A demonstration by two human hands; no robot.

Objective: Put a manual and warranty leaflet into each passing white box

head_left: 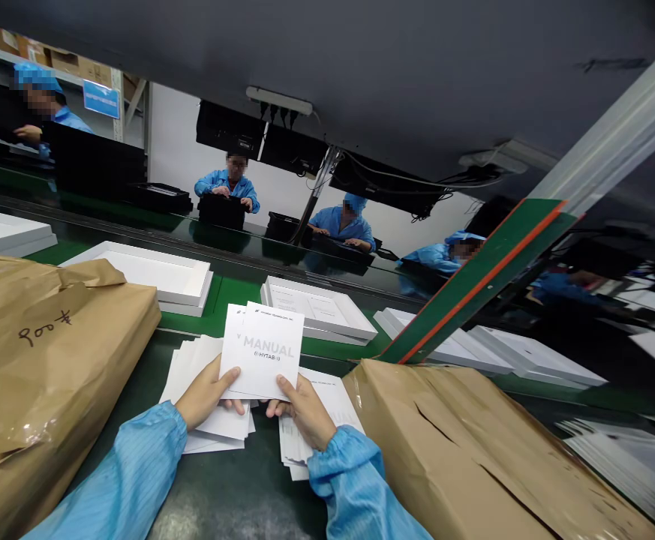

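The one view looks from the wearer's head, behind and above the manual, facing forward and down across it. It sits near enough for the manual's large print to read, with the left hand and right hand at the manual's lower edge. It leans sideways, so the green conveyor beyond the manual slants down rightward. Well past the manual it reaches a pale wall; high above, a dark overhead panel.
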